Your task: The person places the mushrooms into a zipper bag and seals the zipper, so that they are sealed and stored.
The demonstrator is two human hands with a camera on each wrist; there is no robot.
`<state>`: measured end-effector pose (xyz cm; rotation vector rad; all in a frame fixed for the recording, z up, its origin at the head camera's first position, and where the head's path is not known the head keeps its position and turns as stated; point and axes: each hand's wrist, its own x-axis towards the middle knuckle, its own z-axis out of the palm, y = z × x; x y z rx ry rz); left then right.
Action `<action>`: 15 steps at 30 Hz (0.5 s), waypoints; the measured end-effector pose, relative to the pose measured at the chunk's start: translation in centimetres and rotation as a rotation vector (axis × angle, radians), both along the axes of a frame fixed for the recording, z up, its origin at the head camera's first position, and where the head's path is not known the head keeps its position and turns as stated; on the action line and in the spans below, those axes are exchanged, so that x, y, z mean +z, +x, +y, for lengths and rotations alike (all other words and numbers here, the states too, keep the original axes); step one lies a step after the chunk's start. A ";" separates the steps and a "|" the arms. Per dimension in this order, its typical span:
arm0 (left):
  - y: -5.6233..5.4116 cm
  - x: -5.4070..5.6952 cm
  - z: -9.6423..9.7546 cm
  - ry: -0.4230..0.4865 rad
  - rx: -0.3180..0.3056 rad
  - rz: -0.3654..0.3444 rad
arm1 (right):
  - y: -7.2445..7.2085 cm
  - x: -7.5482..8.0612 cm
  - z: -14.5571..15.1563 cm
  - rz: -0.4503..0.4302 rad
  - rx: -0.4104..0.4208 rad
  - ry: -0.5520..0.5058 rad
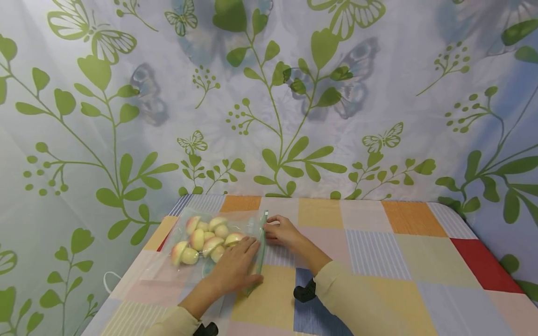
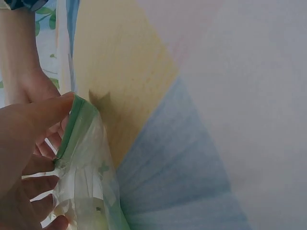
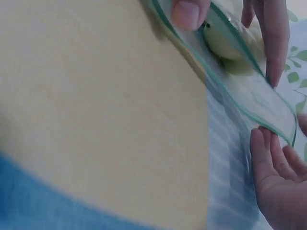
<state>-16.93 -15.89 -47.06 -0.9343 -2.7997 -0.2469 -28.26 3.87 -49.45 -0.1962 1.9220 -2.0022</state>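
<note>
A clear zip-top bag (image 1: pixel 161 261) with a green zip edge (image 1: pixel 262 249) lies at the left of the table. Several mushroom-shaped pieces (image 1: pixel 196 239), pale yellow with pinkish caps, are inside it. My left hand (image 1: pixel 236 262) rests over the bag near its mouth, fingers mostly straight. Its thumb (image 3: pixel 186 14) touches the near rim while its fingers reach the far rim. At the far end of the zip edge, my right hand (image 1: pixel 286 232) pinches the bag with bent fingers (image 3: pixel 261 148). The bag's mouth gapes between its two green rims in the right wrist view.
A patchwork-patterned cloth (image 1: pixel 374 254) covers the table. Behind it hangs a curtain (image 1: pixel 269 116) printed with leaves and butterflies. A white loop (image 1: pixel 107 282) sticks out at the table's left edge. Black wrist mounts (image 1: pixel 304 291) sit at both cuffs.
</note>
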 end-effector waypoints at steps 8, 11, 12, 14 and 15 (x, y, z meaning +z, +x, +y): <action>0.1 0.0 0.0 -0.039 0.009 -0.020 | 0.0 -0.4 -1.0 -0.022 -0.055 -0.012; 0.1 -0.1 0.0 -0.042 0.014 -0.029 | -0.1 -0.4 -1.1 -0.014 -0.062 0.009; 0.1 0.0 0.0 -0.040 0.014 -0.025 | -0.1 -0.3 -1.1 -0.005 -0.063 0.016; 0.1 0.0 0.0 -0.035 0.010 -0.011 | -0.2 -0.3 -1.1 0.000 -0.073 0.027; 0.1 0.1 0.0 -0.033 0.007 -0.005 | -0.2 -0.3 -1.1 0.012 -0.076 0.041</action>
